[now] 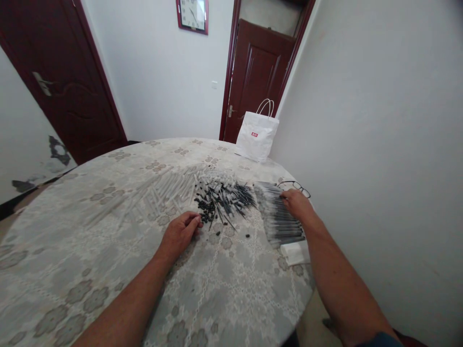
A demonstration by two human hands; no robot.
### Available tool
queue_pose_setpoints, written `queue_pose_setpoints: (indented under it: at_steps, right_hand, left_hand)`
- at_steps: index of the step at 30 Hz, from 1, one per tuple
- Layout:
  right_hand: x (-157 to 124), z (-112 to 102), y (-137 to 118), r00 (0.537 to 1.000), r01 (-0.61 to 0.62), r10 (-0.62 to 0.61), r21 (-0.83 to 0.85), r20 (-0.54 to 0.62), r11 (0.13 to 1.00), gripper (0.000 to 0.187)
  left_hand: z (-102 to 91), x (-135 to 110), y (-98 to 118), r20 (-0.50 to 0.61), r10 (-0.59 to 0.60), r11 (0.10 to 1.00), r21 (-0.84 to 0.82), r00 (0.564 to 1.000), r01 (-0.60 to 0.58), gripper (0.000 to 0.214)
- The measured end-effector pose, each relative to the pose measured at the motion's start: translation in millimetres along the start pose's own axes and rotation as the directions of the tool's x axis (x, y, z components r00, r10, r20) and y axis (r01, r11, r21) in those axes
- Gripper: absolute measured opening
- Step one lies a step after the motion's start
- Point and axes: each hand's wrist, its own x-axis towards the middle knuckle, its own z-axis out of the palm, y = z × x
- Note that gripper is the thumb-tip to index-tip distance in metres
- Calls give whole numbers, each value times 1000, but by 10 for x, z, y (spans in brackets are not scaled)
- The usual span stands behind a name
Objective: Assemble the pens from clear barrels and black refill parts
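The pile of small black pieces [207,210] lies just beside my left hand [182,233], to the right of its fingertips, so this hand is the nearer one; its thumb and forefinger are close together, but whether they pinch a piece I cannot tell. My right hand [298,204] is over the far part of the row of dark rods [285,223], whose long axes run roughly left to right; its grip I cannot tell.

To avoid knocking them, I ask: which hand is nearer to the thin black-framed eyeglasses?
Right hand, close to the eyeglasses; the left hand is farther off, by small black pieces.
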Motion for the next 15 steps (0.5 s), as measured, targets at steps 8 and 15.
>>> queue_pose_setpoints:
  at_steps: [8, 15]
  right_hand:
    - [34, 81, -96, 999, 31, -29, 40, -35, 999, 30]
    - [53, 204, -83, 997, 61, -60, 28, -43, 998, 31]
  left_hand:
    - [6, 6, -24, 8, 15, 999, 32, 1000, -15, 32]
    - [27, 2, -80, -14, 16, 999, -28, 1000, -17, 30]
